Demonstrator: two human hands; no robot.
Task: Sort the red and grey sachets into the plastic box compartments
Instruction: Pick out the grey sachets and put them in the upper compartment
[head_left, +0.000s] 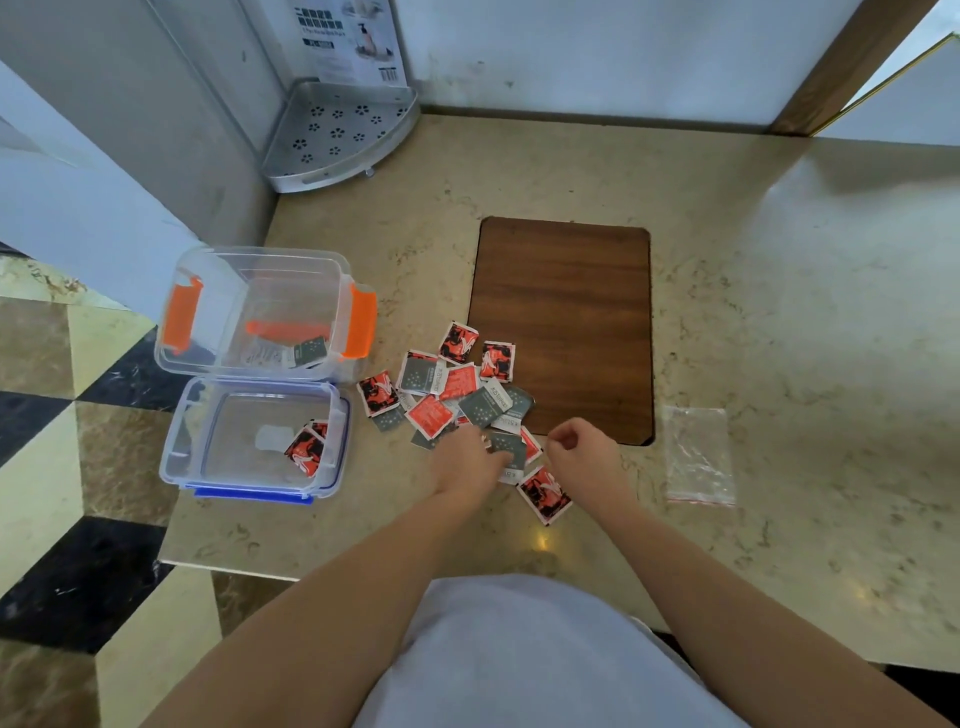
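While both hands work the pile (457, 395) on the worktop (779, 312), left hand (465, 460) lies fingers-down on a grey sachet (511, 452), grip unclear; right hand (579, 449) is curled, apparently empty. Boxes (254, 436) sit left, nearer the left hand.

red and grey sachets (457, 395) lie loosely heaped, overlapping. orange-clipped box (265, 312), clear, open, holds a grey sachet (310, 351). blue-clipped box (254, 439), touching just in front of it, holds red sachets (306, 449) at its right wall.
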